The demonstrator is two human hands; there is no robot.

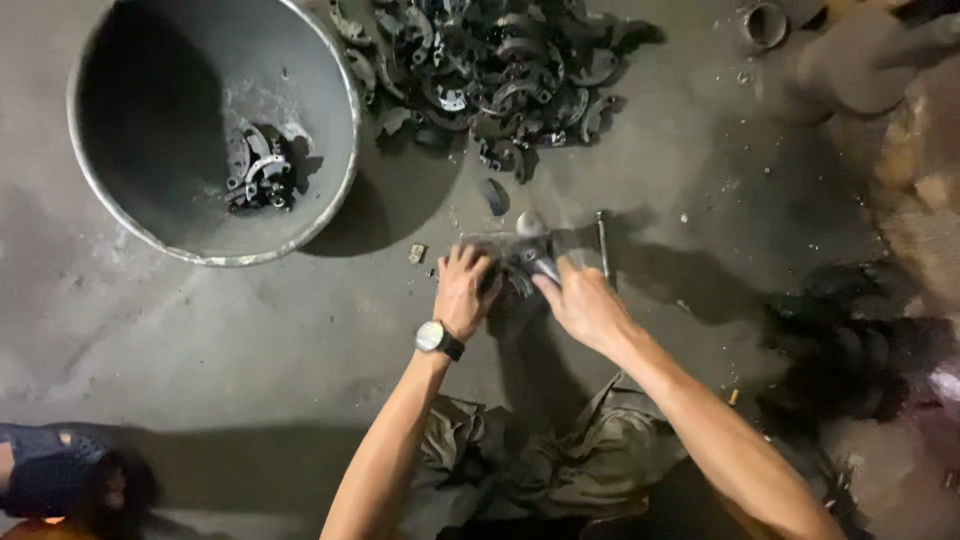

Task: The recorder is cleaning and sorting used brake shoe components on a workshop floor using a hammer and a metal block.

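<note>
Left hand (466,290), wristwatch (438,339) on the wrist, fingers curled down over a dark, round metal part (512,285) lying on the concrete floor (250,330), pressing on its left edge. Right hand (580,300) closed around a small dark tool (543,266), its tip against the same part, just beside the left fingertips. Exact kind of tool too blurred to tell.

Just beyond the right hand, a thin metal rod (603,247) upright or lying on end, near a pale rounded lump (529,223). A little further ahead, one loose curved piece (494,196) on its own. Well beyond both hands, a heap of curved grey metal shoes (490,75) spread over the floor.

Ahead and to the left of the left hand, a large round metal basin (340,150), a few of the same curved pieces (260,170) lying inside at the bottom. Far ahead to the right, a small metal ring (765,24).

To the right of the right arm, a dark greasy stack of parts (850,360). Below the arms, folded knees in olive trousers (560,460). Far down to the left, a foot in a blue sandal (50,470).
</note>
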